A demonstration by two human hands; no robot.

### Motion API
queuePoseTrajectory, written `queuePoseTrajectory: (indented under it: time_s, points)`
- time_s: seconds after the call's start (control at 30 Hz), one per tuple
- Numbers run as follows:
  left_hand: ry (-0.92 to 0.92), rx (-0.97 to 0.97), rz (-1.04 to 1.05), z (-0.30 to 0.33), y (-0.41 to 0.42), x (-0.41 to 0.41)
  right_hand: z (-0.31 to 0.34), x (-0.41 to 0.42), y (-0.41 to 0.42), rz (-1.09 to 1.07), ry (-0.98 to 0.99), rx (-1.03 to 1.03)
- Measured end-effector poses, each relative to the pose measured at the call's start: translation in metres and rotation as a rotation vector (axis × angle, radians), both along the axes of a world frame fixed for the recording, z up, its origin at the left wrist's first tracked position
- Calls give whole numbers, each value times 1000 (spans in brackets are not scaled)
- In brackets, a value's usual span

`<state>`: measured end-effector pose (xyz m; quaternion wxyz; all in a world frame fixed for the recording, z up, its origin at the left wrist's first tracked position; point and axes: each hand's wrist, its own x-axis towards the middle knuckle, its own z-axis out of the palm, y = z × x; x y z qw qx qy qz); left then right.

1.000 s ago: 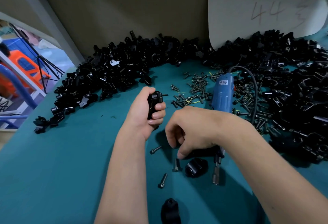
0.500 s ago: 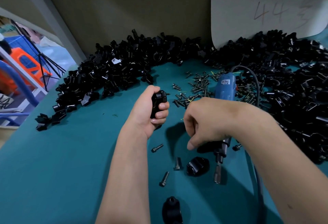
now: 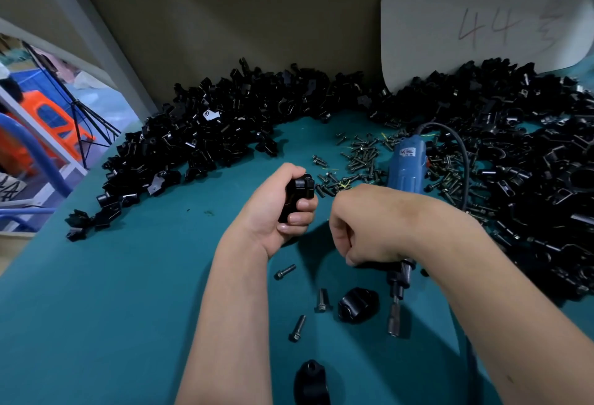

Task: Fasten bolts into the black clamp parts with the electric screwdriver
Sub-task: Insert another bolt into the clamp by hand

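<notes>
Left hand (image 3: 273, 212) grips clamp part (image 3: 299, 194); right hand (image 3: 363, 228) wraps electric screwdriver (image 3: 405, 173), bit near; advise aligning bit square to bolt before triggering.

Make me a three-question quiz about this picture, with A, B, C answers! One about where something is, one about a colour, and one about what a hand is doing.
1. Where is the white board with "44" on it?
A. Flat under the hands
B. Leaning at the back right
C. Hanging on the left

2. What colour is the electric screwdriver's body?
A. Blue
B. Red
C. Yellow

3. What is the left hand doing?
A. Lying flat on the table
B. Pointing at the bolts
C. Gripping a black clamp part

Answers:
1 B: the white board stands against the wall behind the right-hand pile.
2 A: the electric screwdriver has a blue casing.
3 C: the left hand has its fingers curled round a black clamp part.
</notes>
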<state>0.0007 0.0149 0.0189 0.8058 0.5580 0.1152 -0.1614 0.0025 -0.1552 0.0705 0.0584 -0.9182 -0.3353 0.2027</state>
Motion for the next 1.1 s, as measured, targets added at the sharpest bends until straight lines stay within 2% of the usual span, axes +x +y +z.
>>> queuePoseTrajectory:
  time_s: [0.23,0.33,0.4,0.57,0.67,0.8,1.1]
  points:
    - [7,-23,-1,0,0,0,-2,4,-4,-9,12,-31]
    - [5,-6,-11,0,0,0,-3,8,-7,6,36,55]
    - [6,27,-27,1,0,-1,-2,13,-12,-36,53,223]
    - [51,34,-137,3,-4,-3,-9,28,-19,-308,-23,860]
    - [61,46,-214,4,-9,-4,-17,29,-19,-425,128,1155]
    - [73,61,-240,3,-15,-3,-26,28,-16,-463,229,1193]
    - [62,55,-250,2,-13,-3,-28,28,-14,-411,218,1221]
